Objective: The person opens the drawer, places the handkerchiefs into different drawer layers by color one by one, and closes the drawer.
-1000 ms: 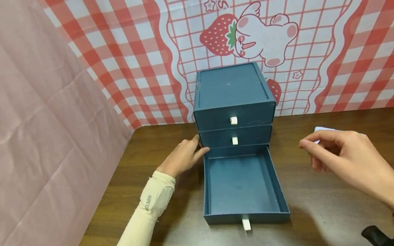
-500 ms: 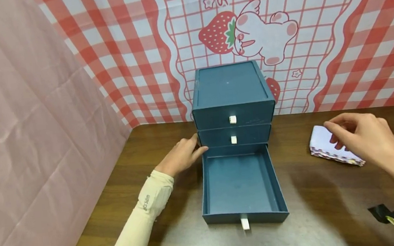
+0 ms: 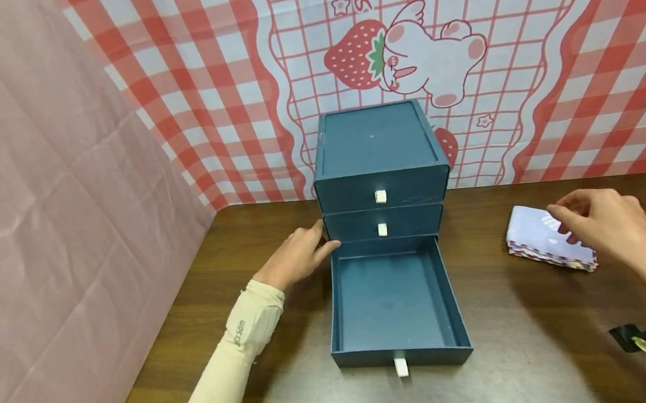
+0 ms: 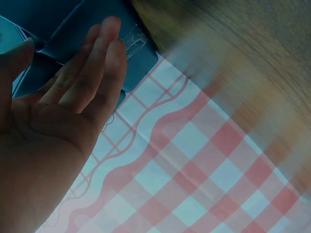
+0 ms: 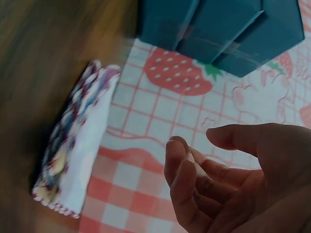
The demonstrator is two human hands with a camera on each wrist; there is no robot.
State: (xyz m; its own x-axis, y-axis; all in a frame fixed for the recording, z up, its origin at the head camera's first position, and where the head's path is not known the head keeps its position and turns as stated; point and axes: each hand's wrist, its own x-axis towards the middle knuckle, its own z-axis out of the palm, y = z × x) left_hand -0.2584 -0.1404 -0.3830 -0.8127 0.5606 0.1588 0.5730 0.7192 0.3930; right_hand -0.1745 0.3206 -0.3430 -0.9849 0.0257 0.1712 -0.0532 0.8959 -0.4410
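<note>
A dark teal drawer unit (image 3: 377, 139) stands against the back cloth, its bottom drawer (image 3: 390, 305) pulled out with nothing inside. My left hand (image 3: 294, 257) rests against the unit's left side, and the left wrist view shows its fingers (image 4: 109, 58) fairly straight along that wall. Over on the right lies a stack of folded pale lavender cloths (image 3: 527, 234) with patterned, scalloped edges. My right hand (image 3: 611, 225) is above the stack's right part and holds nothing. In the right wrist view its thumb (image 5: 233, 137) and loosely bent fingers stand apart, clear of the cloths (image 5: 85, 150).
Two upper drawers (image 3: 351, 193) are closed, each with a small white pull tab. Brown wooden table (image 3: 233, 236) lies all around the unit. A red-and-white checked cloth (image 3: 231, 93) hangs behind, and a pink curtain (image 3: 47, 189) on the left.
My right hand has moved right and slightly back from beside the drawer unit, uncovering the stack of cloths. My left hand and the drawers look unchanged.
</note>
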